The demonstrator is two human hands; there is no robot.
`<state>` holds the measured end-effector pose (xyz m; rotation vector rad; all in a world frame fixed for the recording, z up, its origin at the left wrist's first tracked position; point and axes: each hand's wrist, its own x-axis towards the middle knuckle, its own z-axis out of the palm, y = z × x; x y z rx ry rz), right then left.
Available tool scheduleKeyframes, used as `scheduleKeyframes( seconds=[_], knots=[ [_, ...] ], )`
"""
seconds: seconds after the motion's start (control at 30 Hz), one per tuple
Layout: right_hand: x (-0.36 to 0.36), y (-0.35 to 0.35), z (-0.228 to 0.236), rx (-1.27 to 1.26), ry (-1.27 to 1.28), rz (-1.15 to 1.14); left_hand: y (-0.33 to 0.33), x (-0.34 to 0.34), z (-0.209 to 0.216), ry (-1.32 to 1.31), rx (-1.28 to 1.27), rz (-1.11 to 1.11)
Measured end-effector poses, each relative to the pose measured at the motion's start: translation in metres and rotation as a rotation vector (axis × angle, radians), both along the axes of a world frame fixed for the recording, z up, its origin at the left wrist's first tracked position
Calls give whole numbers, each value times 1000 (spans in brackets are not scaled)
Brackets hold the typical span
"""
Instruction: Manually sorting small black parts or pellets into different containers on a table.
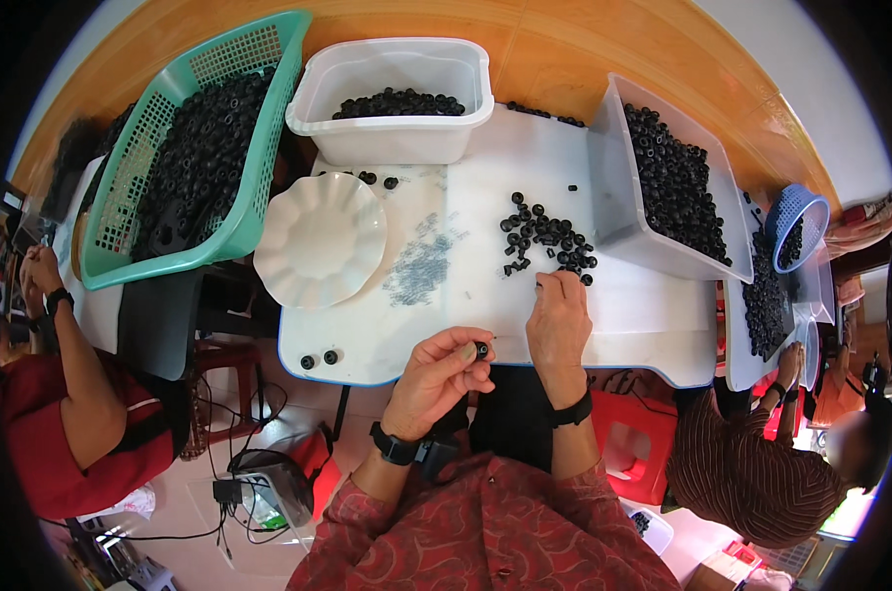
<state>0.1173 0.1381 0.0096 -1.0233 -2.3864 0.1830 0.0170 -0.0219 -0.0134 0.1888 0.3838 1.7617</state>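
Note:
Over the front edge of the white table (pixel 505 340), my left hand (pixel 438 372) pinches a small black round part (pixel 481 350) with a paler centre between thumb and fingers. Farther forward on the right, my right hand (pixel 561 325) has its fingertips drawn together at the near side of a loose pile of small black parts (pixel 544 234). A speck of black shows at those fingertips, too small to make out. Two more black round parts (pixel 330 357) sit at the table's front left corner.
A scalloped white plate (pixel 321 241) lies on the table's left. Behind it stand a green basket (pixel 259 163) and a white tub (pixel 387 133), and at right a translucent bin (pixel 623 197), all holding black parts. People sit working on both sides; a red stool (pixel 638 443) stands at right.

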Motion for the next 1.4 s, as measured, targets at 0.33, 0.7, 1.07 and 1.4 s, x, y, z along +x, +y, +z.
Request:
scheduleKeyframes(
  seconds=[0.33, 0.7, 1.07, 1.4],
  knots=[
    [12, -15, -1, -178, 146, 61, -2, 1, 2, -48, -7, 52],
    [26, -44, 21, -1287, 747, 205, -3, 5, 6, -13, -61, 149],
    [30, -52, 21, -1376, 800, 207, -4, 9, 13, 188, -166, 213],
    [28, -60, 34, -1162, 750, 289, -2, 10, 25, 151, -89, 168]
  ],
)
